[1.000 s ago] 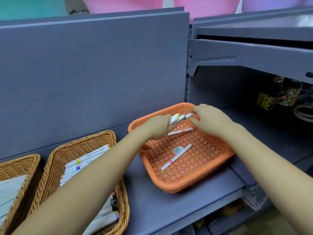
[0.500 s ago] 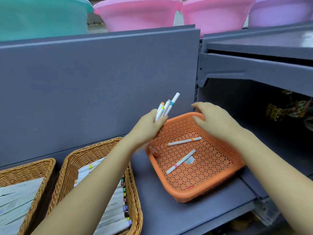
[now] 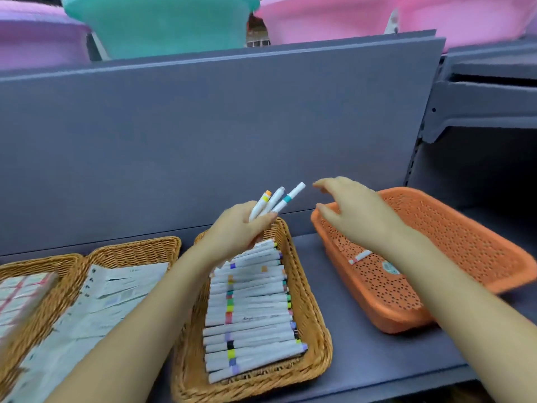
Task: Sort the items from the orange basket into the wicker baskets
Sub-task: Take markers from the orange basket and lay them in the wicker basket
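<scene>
My left hand (image 3: 236, 228) grips three white markers (image 3: 274, 200) with coloured bands, their tips pointing up and right, above the far end of a wicker basket (image 3: 312, 321) filled with several white markers in rows. My right hand (image 3: 353, 212) hovers with spread, relaxed fingers over the near left corner of the orange plastic basket (image 3: 465, 239) and holds nothing. One marker (image 3: 359, 256) with a red band lies in the orange basket, partly hidden by my right forearm.
Two more wicker baskets stand on the left: one (image 3: 136, 251) holds flat white packets, the other (image 3: 37, 264) holds a pink-lined pack. All sit on a grey shelf (image 3: 348, 359) with a tall back panel. Pink and teal tubs (image 3: 162, 21) stand above.
My left hand carried the three markers left from the orange basket to above the marker-filled wicker basket. My right hand left the orange basket's rim and now hovers with fingers spread. The view swung left.
</scene>
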A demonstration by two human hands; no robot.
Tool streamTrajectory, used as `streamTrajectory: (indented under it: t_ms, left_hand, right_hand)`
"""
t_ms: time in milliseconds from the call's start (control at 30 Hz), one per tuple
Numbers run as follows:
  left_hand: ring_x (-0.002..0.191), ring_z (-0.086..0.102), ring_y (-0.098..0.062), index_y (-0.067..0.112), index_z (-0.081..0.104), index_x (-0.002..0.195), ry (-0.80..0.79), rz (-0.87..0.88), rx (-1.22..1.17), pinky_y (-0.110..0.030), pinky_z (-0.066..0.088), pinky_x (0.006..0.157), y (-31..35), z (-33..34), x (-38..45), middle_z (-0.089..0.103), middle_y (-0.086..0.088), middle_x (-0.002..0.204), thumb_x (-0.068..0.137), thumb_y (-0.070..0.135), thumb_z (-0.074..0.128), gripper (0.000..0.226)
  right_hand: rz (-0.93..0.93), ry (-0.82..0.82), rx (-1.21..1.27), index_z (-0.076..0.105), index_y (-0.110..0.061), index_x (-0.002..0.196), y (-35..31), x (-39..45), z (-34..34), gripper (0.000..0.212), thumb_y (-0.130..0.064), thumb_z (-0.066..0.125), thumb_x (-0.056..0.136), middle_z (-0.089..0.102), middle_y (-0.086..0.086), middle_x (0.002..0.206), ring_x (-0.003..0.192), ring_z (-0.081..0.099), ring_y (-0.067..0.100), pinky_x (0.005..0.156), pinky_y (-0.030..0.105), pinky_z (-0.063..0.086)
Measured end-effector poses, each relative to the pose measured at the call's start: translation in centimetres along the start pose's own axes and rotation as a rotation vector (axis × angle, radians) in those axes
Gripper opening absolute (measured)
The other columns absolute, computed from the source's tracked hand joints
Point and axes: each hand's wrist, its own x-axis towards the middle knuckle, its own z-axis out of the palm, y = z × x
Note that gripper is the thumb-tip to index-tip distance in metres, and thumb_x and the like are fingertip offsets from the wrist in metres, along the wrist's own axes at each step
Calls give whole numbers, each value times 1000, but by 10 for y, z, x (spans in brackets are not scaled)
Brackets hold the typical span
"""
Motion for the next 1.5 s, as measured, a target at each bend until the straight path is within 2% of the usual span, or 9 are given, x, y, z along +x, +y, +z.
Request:
streamTrajectory:
  t_ms: [200,500,733,800,900,1033,1133,1367,1500]
  left_hand:
    - [42,42,-3,23,50,79,-13,81,77,-24,38,53,-45,-47,-34,51,10,52,96,39,48,24]
    - [53,49,0,33,48,79,-27,202,233,-20,32,52,-79,-61,-61,52,11,57,97,40,45,20]
    - [53,65,-13,24,53,93,-81,111,39,-21,52,51,-90,-58,-67,68,3,70,101,36,38,21]
    - [48,61,-10,25,52,87,-70,79,91,-16,48,48,-96,-61,-67,68,1,69,101,37,37,24]
    - [46,52,-3,27,49,77,-40,78,249,-13,38,48,-106,-67,-67,61,6,62,100,39,38,28]
    - [58,48,-7,29,45,69,-37,37,260,-23,35,54,-108,-68,-66,52,8,62,99,37,41,31]
    - [55,48,-5,29,46,68,-87,17,246,-22,36,55,-105,-67,-65,52,8,60,99,37,43,32]
    - [52,51,2,31,60,87,-210,77,294,-12,36,50,-86,-59,-58,55,12,62,98,38,45,19]
    - [55,48,0,28,57,88,-238,166,396,-16,33,52,-71,-48,-48,54,12,64,98,39,46,19]
  right_hand:
    - [70,-27,224,55,-15,128,-68,1,43,39,-33,53,94,62,1,122,112,56,16,92,29,41]
    - [324,-161,1257,65,-7,104,-126,-14,103,18,-12,50,96,70,7,105,99,67,14,90,24,53]
    - [489,-48,1352,53,-1,108,-125,-18,106,21,-17,42,101,67,12,103,90,69,15,81,24,57]
    - [487,96,1245,51,-5,102,-117,-17,99,16,-18,43,100,66,8,93,82,68,11,79,24,57]
    - [192,112,616,58,-13,98,-103,-18,89,10,-22,54,95,64,-3,82,77,61,8,71,21,50]
    - [-162,-328,-14,63,-24,108,-94,-25,108,20,-32,58,91,55,-5,98,98,52,15,82,31,43]
    - [-192,-504,-5,63,-26,111,-89,-27,118,22,-29,58,90,55,-4,108,107,49,13,90,32,43]
    - [-21,-182,570,61,-24,110,-94,-7,94,24,-30,65,86,62,-14,94,86,56,0,75,13,44]
    - [-177,-174,358,68,-16,91,-97,3,82,9,-23,67,85,54,-17,72,68,49,-1,63,11,37]
